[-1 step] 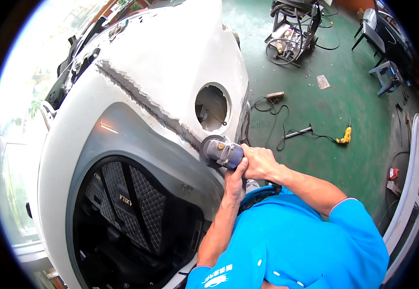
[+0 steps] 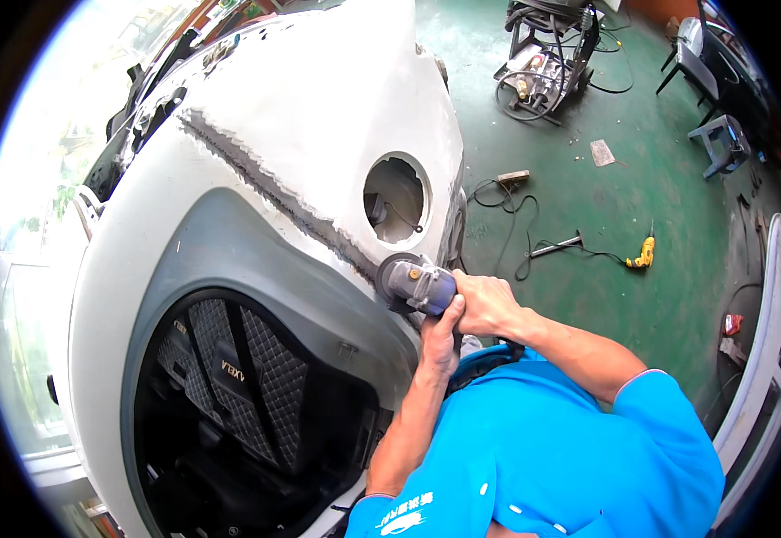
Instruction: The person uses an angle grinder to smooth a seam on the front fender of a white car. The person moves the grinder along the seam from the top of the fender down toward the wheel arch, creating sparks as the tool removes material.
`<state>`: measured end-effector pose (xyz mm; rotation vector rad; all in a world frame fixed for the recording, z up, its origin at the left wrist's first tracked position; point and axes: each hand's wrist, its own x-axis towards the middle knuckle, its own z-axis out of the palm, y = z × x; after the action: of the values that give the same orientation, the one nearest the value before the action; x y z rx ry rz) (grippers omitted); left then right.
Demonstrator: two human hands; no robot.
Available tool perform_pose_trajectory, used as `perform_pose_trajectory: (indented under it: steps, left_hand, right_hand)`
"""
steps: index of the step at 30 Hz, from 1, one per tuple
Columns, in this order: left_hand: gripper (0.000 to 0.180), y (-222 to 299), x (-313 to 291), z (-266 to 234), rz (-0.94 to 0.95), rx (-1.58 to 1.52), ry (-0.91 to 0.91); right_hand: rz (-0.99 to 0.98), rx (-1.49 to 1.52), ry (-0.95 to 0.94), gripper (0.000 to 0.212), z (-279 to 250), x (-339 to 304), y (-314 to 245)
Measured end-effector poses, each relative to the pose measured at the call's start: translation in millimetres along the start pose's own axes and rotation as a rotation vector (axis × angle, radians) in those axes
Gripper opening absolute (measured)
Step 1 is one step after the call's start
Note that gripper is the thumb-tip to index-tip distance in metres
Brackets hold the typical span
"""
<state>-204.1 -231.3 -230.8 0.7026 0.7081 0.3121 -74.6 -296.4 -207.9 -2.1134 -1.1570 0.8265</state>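
Both of my hands are closed around an angle grinder (image 2: 420,285) with a dusty, blue-grey body. My left hand (image 2: 441,339) grips it from below, thumb up along its side. Wrapped over its rear end is my right hand (image 2: 487,305). The grinder's round disc (image 2: 392,273) is at the lower end of a rough, bare-metal seam (image 2: 269,184) running across a white car body panel (image 2: 318,108). Whether the disc touches the metal is hidden. Beside the seam, the panel has a round opening (image 2: 397,199) with a short cord hanging in it.
Left of me, a door opening (image 2: 130,394) shows quilted dark seat backs. On the green floor (image 2: 570,197) lie a yellow drill (image 2: 643,253), a hammer-like tool (image 2: 556,246) and loose cables. A wheeled machine (image 2: 543,67), a stool (image 2: 722,143) and a pale bumper-like part (image 2: 772,314) stand farther out.
The grinder and disc have shifted very slightly to the right. A bright orange-white streak over the grey panel has shrunk to a faint mark. My grip is unchanged.
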Motion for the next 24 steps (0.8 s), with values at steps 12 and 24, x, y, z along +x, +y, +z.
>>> perform_pose_trajectory:
  steps: [12, 24]
  left_hand:
    - [0.056, -18, -2, -16, -0.021, -0.005, 0.01]
    - [0.063, -14, 3, -12, 0.082, 0.1, 0.081]
  right_hand:
    - [-0.052, 0.038, 0.036, 0.038, 19, -8, 14]
    - [-0.039, 0.108, 0.019, 0.038, 14, -1, 9]
